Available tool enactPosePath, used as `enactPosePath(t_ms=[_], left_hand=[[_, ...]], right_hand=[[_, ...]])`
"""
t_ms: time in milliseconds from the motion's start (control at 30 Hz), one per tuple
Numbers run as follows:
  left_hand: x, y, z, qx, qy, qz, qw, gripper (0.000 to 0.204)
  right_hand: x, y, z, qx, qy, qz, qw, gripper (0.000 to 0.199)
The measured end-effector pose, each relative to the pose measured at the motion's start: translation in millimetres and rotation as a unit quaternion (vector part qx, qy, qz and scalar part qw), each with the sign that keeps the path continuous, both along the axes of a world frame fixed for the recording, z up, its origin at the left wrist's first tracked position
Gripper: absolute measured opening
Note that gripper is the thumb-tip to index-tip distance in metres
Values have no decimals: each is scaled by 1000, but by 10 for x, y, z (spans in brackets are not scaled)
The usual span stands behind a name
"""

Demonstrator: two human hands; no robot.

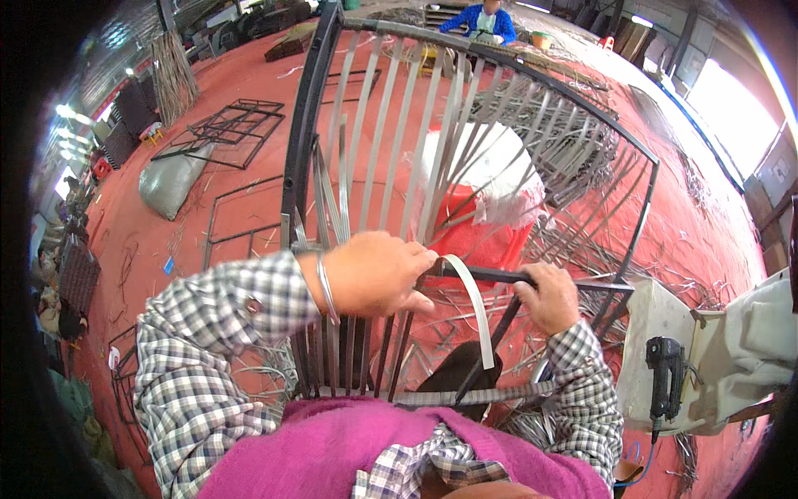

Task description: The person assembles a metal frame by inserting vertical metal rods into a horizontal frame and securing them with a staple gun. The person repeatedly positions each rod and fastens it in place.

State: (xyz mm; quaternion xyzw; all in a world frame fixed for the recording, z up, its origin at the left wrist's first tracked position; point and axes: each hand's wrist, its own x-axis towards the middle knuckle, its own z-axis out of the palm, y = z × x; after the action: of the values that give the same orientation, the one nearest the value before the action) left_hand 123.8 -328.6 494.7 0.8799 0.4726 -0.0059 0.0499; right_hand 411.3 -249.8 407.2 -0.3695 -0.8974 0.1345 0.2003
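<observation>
A dark metal frame (301, 158) stands in front of me, with many pale flat strips (391, 141) running across it side by side. My left hand (374, 270) is at the frame's near crossbar, its fingers curled at one end of a pale loose strip (478, 312). That strip arches over the bar and hangs down between my hands. The thumb lies apart from the fingers, and the exact grip is partly hidden. Further right, my right hand (550, 298) is wrapped round the same crossbar (490, 273).
A black pistol-shaped tool (665, 374) with a blue hose rests on a pale covered stand at right. Beyond the frame are a white-topped red bundle (482, 166) and heaped strips. Black frames (237, 133) and a grey sack (174, 179) lie left. Far off sits a person in blue (482, 23).
</observation>
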Motion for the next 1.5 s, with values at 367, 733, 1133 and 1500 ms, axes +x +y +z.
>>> enactPosePath(t_ms=[367, 733, 1133, 1500], left_hand=[[-670, 1227, 1106, 380, -53, 101, 918, 25], [-748, 1180, 1084, 424, -89, 23, 901, 29], [-561, 1057, 1092, 457, -147, 82, 873, 29], [-462, 1110, 991, 537, -193, -6, 821, 23]], right_hand=[[-481, -417, 677, 92, 88, 55, 990, 24], [-1794, 351, 1427, 57, 188, -88, 977, 28], [-1908, 794, 2602, 76, 367, 120, 919, 26], [-1703, 2159, 2494, 308, -1, 163, 937, 20]])
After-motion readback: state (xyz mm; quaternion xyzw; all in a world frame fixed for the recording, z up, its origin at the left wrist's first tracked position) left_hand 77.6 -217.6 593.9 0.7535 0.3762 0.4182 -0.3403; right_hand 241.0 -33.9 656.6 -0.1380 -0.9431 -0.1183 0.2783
